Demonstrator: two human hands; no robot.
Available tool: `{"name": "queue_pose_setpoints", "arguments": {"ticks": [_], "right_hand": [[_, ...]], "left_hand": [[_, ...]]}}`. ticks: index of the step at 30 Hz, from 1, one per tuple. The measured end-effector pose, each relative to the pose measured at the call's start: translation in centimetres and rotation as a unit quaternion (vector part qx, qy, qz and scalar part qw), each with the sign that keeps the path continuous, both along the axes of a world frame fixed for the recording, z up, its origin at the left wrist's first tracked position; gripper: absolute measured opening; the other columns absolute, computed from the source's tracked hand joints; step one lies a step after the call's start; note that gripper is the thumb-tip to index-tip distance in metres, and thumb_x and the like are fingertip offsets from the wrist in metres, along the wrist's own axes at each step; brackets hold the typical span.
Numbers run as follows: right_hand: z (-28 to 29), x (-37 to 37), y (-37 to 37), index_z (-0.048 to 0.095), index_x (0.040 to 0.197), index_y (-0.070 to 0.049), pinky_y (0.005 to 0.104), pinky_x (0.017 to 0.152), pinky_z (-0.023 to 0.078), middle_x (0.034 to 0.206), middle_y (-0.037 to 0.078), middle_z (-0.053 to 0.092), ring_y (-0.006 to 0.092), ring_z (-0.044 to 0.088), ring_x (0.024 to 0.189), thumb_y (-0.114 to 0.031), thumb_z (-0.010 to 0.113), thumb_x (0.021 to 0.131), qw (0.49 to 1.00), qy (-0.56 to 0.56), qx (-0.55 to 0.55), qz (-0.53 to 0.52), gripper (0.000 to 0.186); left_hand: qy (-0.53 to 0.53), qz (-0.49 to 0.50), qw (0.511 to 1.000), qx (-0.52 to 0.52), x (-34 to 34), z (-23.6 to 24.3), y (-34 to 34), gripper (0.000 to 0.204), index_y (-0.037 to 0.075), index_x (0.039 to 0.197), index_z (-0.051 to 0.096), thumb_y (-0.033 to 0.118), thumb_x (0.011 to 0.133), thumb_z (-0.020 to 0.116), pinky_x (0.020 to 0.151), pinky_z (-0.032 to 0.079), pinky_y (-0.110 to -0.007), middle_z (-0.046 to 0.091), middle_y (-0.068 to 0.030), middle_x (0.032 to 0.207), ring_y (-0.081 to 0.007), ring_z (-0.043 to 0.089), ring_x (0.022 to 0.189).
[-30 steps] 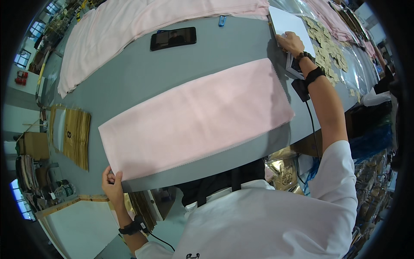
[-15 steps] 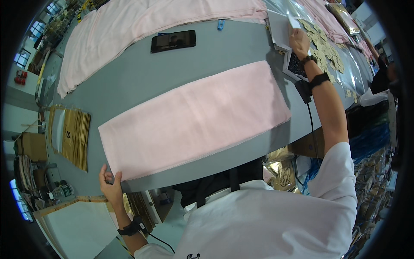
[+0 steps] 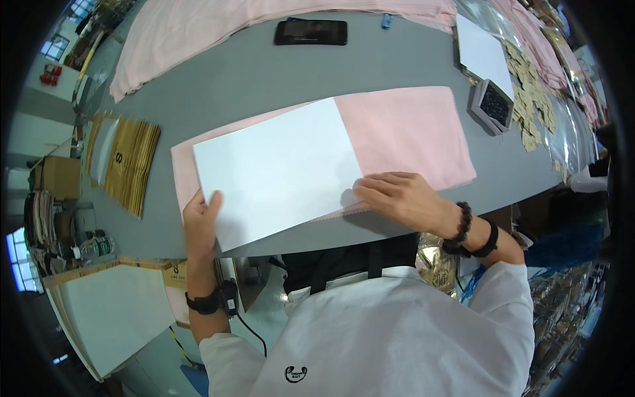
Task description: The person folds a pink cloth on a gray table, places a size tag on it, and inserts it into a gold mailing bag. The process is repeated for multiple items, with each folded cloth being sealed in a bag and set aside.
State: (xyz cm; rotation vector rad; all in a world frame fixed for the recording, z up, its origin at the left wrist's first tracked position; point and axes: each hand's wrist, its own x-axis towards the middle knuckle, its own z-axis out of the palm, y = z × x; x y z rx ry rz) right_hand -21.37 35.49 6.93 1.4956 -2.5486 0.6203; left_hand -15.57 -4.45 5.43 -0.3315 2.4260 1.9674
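A white rectangular board (image 3: 278, 165) lies over the left part of a folded pink fabric piece (image 3: 415, 132) on the grey table (image 3: 248, 73). My left hand (image 3: 204, 220) is closed on the board's lower left edge, thumb on top. My right hand (image 3: 403, 198) has its fingers stretched out, back up, with fingertips touching the board's right edge near the lower corner; its thumb is hidden. Both wrists wear dark bands.
Pink cloth (image 3: 278, 8) lies along the far edge, near a black phone (image 3: 311, 32) and blue clip (image 3: 387, 21). Gold packets (image 3: 129, 165) sit left. At right are a white stack (image 3: 481, 46), dark tray (image 3: 493, 106) and scattered beige tags (image 3: 532, 99).
My right hand has come from the stack at the far right down to the middle, and a white board now covers the pink piece's left part. My left hand grips the board.
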Motion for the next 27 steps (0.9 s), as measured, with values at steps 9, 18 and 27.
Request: {"name": "queue_pose_setpoints", "arguments": {"ticks": [9, 18, 27], "right_hand": [[-2.0, -0.4, 12.2, 0.069, 0.118, -0.001, 0.0343, 0.076, 0.054, 0.102, 0.011, 0.07, 0.0224, 0.067, 0.085, -0.023, 0.075, 0.097, 0.87, -0.044, -0.08, -0.485, 0.031], [-2.4, -1.8, 13.6, 0.061, 0.091, -0.001, 0.0308, 0.064, 0.04, 0.08, 0.002, 0.055, 0.0166, 0.046, 0.069, -0.03, 0.074, 0.098, 0.86, -0.156, -0.085, -0.479, 0.033], [3.8, -8.0, -2.9, 0.066, 0.12, 0.0, 0.0189, 0.054, 0.037, 0.077, -0.007, 0.059, -0.0003, 0.049, 0.065, -0.011, 0.069, 0.102, 0.871, -0.23, -0.38, -0.21, 0.022]], "left_hand": [[0.027, 0.139, 0.983, -0.113, -0.5, -2.8, -3.9, 0.046, -0.008, 0.133, 0.062, 0.01, 0.093, 0.076, 0.073, 0.052, -0.024, 0.077, -0.012, 0.094, -0.0099, 0.068, 0.081], [0.057, 0.186, 0.947, -0.254, -0.4, -4.4, -4.6, 0.047, -0.005, 0.129, 0.066, 0.013, 0.088, 0.081, 0.069, 0.053, -0.029, 0.075, -0.0131, 0.087, -0.0152, 0.068, 0.074], [0.162, 0.151, 0.898, -0.38, -0.5, -2.3, -4.3, 0.037, -0.001, 0.127, 0.07, 0.024, 0.099, 0.07, 0.078, 0.054, -0.034, 0.068, -0.0109, 0.103, -0.0191, 0.066, 0.088]]}}
